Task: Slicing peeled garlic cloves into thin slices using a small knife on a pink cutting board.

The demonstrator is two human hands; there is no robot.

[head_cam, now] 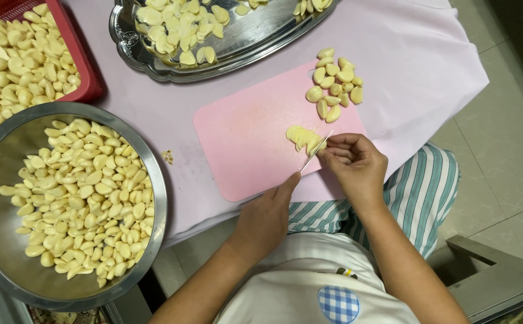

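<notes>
At far left, a red basket (pixel 84 66) holds peeled garlic cloves and sits partly behind a round steel bowl (pixel 156 180), which is filled with whole peeled cloves (pixel 81 192) in a loose heap. Both rest on a pale pink cloth (pixel 405 54) covering the table. Above centre, an oval steel tray (pixel 129 42) carries sliced garlic pieces (pixel 174 27), spread thinly across its left half. A small scrap of garlic trimmings (pixel 167 156) lies on the cloth between bowl and board. A pink cutting board (pixel 243 144) lies angled on the cloth near the table edge. The left hand (pixel 267 219) is closed around the handle of a knife (pixel 315 152), index finger extended along it; the handle itself is hidden in the palm. The thin blade stands tilted, its edge on the board just beside a fan of fresh slices (pixel 302 138). The right hand (pixel 354 165) is curled, fingertips (pixel 328 151) pressed down at the blade's right side; the clove under them is hidden, so whether it is pinched or merely steadied cannot be confirmed. At the board's upper right corner, a small pile of whole cloves (pixel 335 84) lies well apart from the slices. Lower right: striped trousers (pixel 423 186) and a white apron (pixel 309 282) of the person, over a tiled floor (pixel 501 138)
</notes>
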